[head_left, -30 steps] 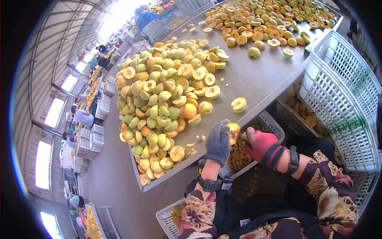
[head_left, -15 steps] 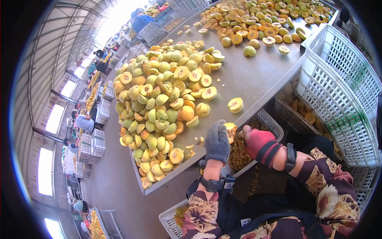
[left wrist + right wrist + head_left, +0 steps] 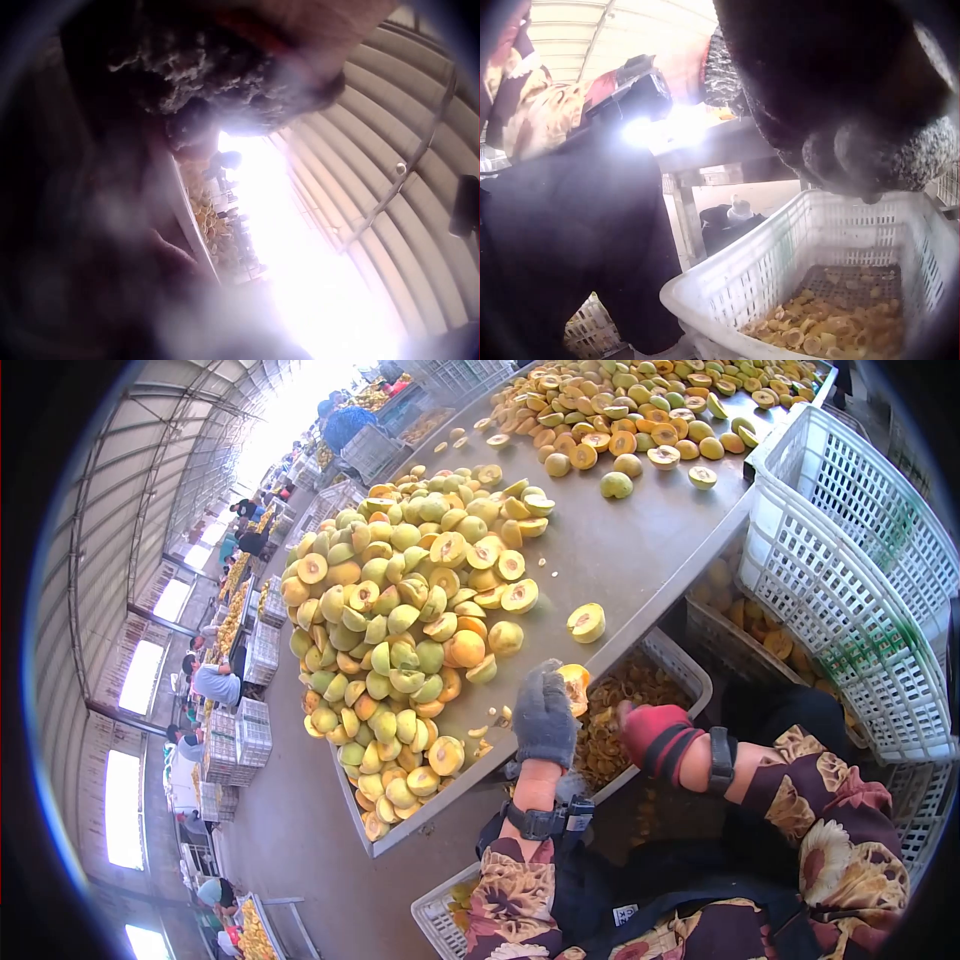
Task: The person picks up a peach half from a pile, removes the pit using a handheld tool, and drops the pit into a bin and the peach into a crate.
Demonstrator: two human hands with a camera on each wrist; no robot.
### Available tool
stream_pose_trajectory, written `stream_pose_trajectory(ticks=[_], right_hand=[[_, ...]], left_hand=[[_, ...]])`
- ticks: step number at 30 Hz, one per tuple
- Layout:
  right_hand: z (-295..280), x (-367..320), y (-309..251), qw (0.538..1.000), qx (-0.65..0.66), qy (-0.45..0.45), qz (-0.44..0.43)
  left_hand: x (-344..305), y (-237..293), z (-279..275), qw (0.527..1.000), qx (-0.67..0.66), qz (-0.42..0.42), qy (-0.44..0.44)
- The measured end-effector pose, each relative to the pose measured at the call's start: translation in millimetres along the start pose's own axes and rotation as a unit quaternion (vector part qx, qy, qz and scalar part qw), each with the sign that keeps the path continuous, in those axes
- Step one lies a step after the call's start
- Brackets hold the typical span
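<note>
My left hand (image 3: 545, 715), in a grey knit glove, pinches a cut peach half (image 3: 574, 688) at the table's edge, its orange cut face turned to the right. To the right, apart from the fruit, my right hand (image 3: 658, 738) in a red glove has its fingers curled in. What it grips is mostly hidden in the fist. Below both hands sits a white crate (image 3: 690, 678) of brownish pits and scraps (image 3: 610, 745). The right wrist view shows the dark curled glove fingers (image 3: 855, 157) over this crate. The left wrist view is dark and glary around the glove (image 3: 210, 82).
A big heap of peach halves (image 3: 400, 630) covers the metal table's (image 3: 630, 550) left part; another heap (image 3: 640, 410) lies at the far end. One half (image 3: 586, 622) lies near the edge. A tall white crate (image 3: 840, 580) stands at right. People work at tables far left.
My right hand, close against the fruit with a small dark curved tool edge showing at the fingertips, has drawn back to the right. The left hand keeps its peach half, now more tilted.
</note>
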State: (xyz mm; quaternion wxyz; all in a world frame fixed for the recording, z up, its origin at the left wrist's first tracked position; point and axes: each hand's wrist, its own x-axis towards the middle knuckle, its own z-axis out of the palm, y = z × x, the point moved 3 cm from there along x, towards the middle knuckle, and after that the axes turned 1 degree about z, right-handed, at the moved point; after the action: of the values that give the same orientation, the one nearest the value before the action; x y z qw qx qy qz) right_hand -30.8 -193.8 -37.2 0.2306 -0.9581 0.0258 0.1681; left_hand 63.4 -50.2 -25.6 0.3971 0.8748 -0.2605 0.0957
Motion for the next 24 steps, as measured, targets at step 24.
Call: stream_pose_trajectory(ticks=[24], right_hand=[[-35,-7,0,0.987,0.051,0.112,-0.106]], left_hand=[[0,19,-4,0.999,-0.015,-0.039,0.002]])
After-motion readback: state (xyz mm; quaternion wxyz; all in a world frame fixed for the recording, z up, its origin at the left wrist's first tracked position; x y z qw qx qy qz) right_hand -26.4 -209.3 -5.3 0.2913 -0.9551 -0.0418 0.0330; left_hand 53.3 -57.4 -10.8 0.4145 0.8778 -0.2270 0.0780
